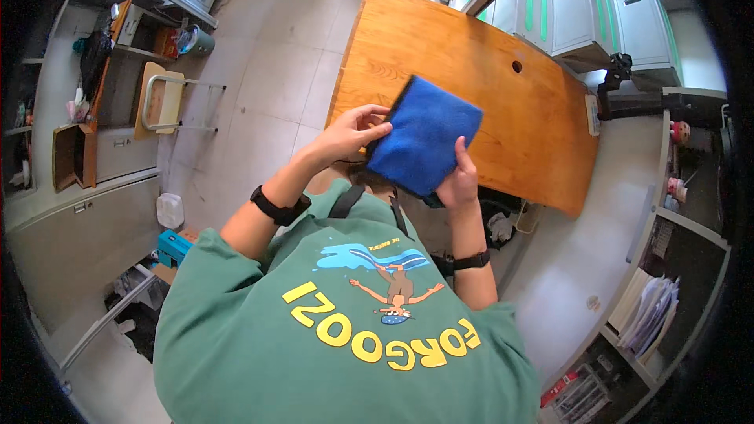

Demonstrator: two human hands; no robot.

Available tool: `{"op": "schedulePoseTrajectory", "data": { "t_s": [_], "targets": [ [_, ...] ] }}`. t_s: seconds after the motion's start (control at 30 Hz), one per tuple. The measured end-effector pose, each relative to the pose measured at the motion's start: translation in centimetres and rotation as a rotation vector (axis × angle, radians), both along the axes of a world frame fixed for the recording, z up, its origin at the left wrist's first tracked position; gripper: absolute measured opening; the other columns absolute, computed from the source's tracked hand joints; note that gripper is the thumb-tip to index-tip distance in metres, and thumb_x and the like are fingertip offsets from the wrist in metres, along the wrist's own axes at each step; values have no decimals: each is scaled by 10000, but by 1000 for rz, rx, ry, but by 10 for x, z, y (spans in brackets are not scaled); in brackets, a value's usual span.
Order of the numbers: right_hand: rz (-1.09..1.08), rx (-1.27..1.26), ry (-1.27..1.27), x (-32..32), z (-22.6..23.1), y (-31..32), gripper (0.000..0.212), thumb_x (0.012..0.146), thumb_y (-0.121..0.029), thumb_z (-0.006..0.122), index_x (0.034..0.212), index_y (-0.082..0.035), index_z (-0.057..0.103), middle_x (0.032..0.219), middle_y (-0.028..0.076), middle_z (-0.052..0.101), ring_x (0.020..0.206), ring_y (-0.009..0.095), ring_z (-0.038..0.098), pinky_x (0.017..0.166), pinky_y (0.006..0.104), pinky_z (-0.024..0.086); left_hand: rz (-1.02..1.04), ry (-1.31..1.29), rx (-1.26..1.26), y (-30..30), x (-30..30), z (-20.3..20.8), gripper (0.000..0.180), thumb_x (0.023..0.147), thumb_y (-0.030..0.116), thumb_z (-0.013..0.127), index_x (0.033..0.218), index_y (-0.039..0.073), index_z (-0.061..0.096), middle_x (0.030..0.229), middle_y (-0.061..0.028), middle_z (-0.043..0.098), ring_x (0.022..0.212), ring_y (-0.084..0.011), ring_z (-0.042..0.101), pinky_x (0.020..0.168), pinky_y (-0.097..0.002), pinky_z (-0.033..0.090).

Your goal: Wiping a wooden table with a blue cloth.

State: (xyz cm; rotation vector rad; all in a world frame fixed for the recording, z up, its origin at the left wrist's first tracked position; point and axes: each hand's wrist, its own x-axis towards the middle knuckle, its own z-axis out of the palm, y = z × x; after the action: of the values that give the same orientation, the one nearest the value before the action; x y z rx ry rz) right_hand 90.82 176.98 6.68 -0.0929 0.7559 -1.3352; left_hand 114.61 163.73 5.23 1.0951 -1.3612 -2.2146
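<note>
From my remote station, the head camera shows a blue cloth (428, 133) held flat between two bare hands above the near part of an orange wooden tabletop (503, 78). The left hand (349, 135) has its fingers (382, 129) closed to a narrow pinch at the cloth's dark-trimmed left edge. The right hand (459, 184) grips the lower right edge, thumb against the upper face; its other fingers are largely hidden behind the fabric, so I cannot tell how they are set.

The boldest writing in my view is large yellow lettering (338, 331) across a green shirt (236, 322), upside down to me, below a cartoon figure (399, 290) and a smaller yellow line. Papers (650, 314) stand on the right-hand shelving, any print on them too small for me to make out.

For room, I have the wood beyond and right of the cloth, reaching a round dark hole (517, 67) and the far edge, where grey cabinets (577, 12) stand close by. The tabletop's left edge drops to pale floor tiles (275, 86), with a chair (161, 98) well apart; its right side runs near a pale wall (569, 243). Dark bands (279, 206) circle both wrists.
</note>
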Motion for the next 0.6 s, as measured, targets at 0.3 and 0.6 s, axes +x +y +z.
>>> {"op": "schedulePoseTrajectory", "data": {
  "t_s": [0.3, 0.6],
  "targets": [
    [312, -137, 1999, -41, -65, -54, 665, 1057, -151, 570, 1680, -80, 348, 1769, 190, 272, 1635, 413, 235, 1257, 705, 226, -76, -386, -285, -49, 39, -91, 392, 1095, 320, 658, 1354, 25, 656, 1125, -76, 736, 931, -154, 698, 845, -328, 588],
    [937, -158, 2136, 77, -258, -61, 895, 972, -607, 663, 1707, -234, 315, 1799, 188, 156, 1649, 475, 88, 1207, 817, 118, -110, -505, -1071, -76, 21, -211, 393, 1018, 209, 705, 1374, 51, 645, 1476, -191, 593, 1355, -333, 604, 1135, -474, 500]
  ]
}}
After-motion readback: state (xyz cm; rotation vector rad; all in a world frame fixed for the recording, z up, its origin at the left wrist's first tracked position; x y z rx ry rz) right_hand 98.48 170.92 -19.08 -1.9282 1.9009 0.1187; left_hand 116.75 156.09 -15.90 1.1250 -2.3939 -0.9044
